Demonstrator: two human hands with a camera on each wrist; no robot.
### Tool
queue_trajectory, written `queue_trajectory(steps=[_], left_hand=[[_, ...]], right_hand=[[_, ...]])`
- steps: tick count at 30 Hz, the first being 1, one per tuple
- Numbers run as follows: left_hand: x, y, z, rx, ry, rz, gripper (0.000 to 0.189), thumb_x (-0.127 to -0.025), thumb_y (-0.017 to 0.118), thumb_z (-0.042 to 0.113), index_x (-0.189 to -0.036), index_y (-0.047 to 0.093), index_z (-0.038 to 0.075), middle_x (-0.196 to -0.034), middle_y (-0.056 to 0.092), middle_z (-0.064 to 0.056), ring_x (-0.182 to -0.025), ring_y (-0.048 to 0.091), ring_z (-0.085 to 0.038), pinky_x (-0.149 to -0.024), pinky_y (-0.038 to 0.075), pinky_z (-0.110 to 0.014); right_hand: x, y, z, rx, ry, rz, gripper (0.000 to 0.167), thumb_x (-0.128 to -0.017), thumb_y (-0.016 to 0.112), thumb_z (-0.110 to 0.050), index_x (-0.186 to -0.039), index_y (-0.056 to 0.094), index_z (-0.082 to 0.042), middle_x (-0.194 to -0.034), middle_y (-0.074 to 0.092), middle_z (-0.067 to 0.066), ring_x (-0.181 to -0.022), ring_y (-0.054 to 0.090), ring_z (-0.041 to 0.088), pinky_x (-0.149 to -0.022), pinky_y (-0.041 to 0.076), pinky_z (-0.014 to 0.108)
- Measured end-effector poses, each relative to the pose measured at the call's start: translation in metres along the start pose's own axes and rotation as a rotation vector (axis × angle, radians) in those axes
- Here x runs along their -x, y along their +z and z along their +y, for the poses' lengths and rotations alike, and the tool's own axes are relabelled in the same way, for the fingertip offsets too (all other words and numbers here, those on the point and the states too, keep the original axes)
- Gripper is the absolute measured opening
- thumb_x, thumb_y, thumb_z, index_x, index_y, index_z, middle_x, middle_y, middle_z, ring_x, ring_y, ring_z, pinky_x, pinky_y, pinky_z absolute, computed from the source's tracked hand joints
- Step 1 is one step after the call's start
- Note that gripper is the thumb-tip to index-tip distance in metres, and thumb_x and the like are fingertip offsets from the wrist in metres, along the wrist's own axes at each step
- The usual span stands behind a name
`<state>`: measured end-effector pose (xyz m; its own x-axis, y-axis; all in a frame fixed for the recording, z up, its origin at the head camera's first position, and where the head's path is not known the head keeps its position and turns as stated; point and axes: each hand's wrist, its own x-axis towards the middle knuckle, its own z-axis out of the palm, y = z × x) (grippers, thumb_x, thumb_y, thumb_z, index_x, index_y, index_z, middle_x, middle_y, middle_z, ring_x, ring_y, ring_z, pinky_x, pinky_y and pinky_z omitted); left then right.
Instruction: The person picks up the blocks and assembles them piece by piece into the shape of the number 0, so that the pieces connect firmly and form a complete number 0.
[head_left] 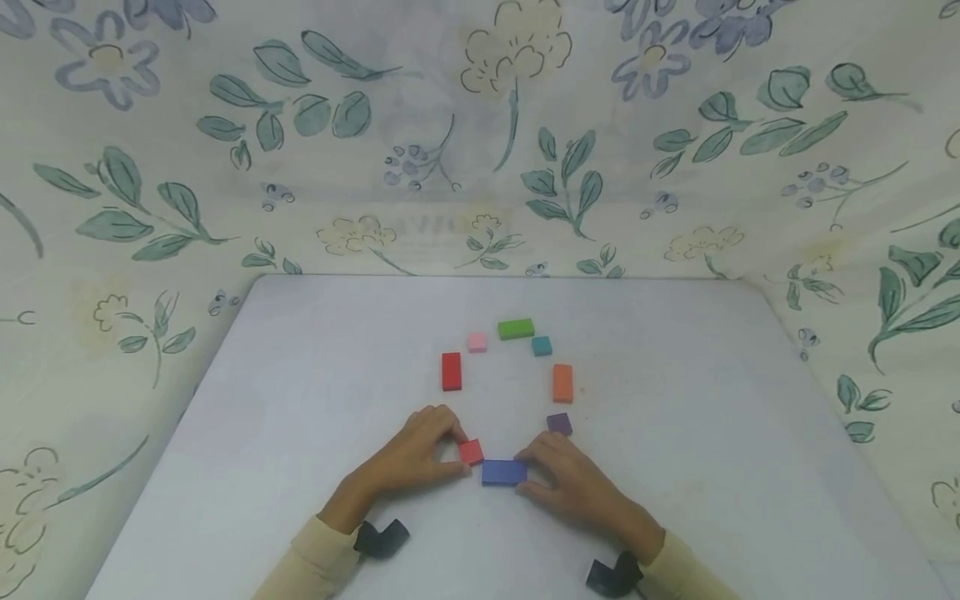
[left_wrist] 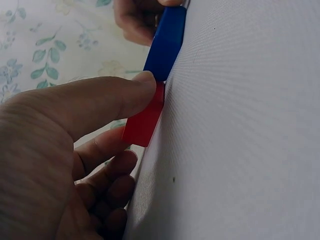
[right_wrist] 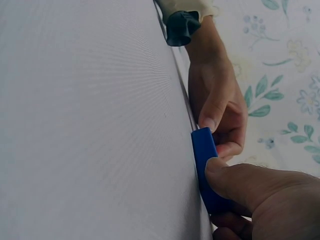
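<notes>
My left hand (head_left: 415, 450) pinches a small red block (head_left: 471, 452) between thumb and forefinger at the lower left of a ring of blocks. Beside it lies a longer blue block (head_left: 502, 472), whose right end my right hand (head_left: 581, 483) holds between thumb and fingers. In the left wrist view the red block (left_wrist: 145, 120) meets or nearly meets the end of the blue block (left_wrist: 166, 42). The right wrist view shows my thumb on the blue block (right_wrist: 204, 160); the left hand hides the red one there. A small purple block (head_left: 558, 423) sits just beyond my right hand.
The ring continues on the white tabletop (head_left: 300, 333) with an orange block (head_left: 562, 383), a teal block (head_left: 542, 346), a green block (head_left: 516, 329), a pink block (head_left: 477, 342) and a longer red block (head_left: 451, 372). Floral cloth (head_left: 450, 167) hangs behind the table.
</notes>
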<state>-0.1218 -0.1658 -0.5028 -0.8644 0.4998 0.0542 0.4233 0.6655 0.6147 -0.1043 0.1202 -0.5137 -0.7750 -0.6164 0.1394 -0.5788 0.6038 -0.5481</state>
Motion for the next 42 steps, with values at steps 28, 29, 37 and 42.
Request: queue_trajectory(steps=[28, 29, 37, 42], left_hand=[[-0.001, -0.004, 0.005, 0.062, -0.059, -0.048, 0.038, -0.082, 0.079, 0.032, -0.113, 0.061, 0.02, -0.112, 0.058, 0.009, -0.107, 0.053, -0.009, -0.097, 0.049, -0.036], [-0.001, -0.004, 0.006, 0.078, -0.055, -0.027, 0.037, -0.083, 0.079, 0.03, -0.113, 0.061, 0.019, -0.111, 0.058, 0.009, -0.106, 0.053, -0.009, -0.096, 0.05, -0.035], [0.0, 0.002, 0.02, -0.038, 0.096, 0.146, 0.024, -0.083, 0.081, 0.024, -0.099, 0.065, 0.018, -0.095, 0.061, 0.01, -0.09, 0.056, -0.005, -0.08, 0.053, -0.024], [0.002, 0.008, 0.032, -0.14, 0.121, 0.177, 0.026, -0.081, 0.083, 0.024, -0.097, 0.065, 0.016, -0.089, 0.058, 0.008, -0.085, 0.053, -0.005, -0.074, 0.052, -0.021]], right_hand=[[0.003, -0.001, 0.003, 0.001, 0.003, -0.005, 0.035, -0.087, 0.078, -0.03, -0.119, 0.066, -0.019, -0.106, 0.061, -0.01, -0.101, 0.056, 0.004, -0.09, 0.052, 0.025], [0.003, -0.001, 0.004, 0.002, 0.005, -0.007, 0.035, -0.087, 0.078, -0.03, -0.119, 0.066, -0.019, -0.106, 0.061, -0.01, -0.101, 0.056, 0.004, -0.09, 0.052, 0.025], [0.002, 0.0, 0.007, -0.005, -0.025, 0.002, 0.035, -0.087, 0.078, -0.028, -0.119, 0.066, -0.019, -0.107, 0.061, -0.009, -0.101, 0.056, 0.004, -0.091, 0.052, 0.026], [0.001, -0.001, 0.006, -0.012, -0.034, 0.005, 0.035, -0.087, 0.077, -0.029, -0.119, 0.066, -0.019, -0.107, 0.061, -0.008, -0.102, 0.057, 0.005, -0.091, 0.052, 0.026]])
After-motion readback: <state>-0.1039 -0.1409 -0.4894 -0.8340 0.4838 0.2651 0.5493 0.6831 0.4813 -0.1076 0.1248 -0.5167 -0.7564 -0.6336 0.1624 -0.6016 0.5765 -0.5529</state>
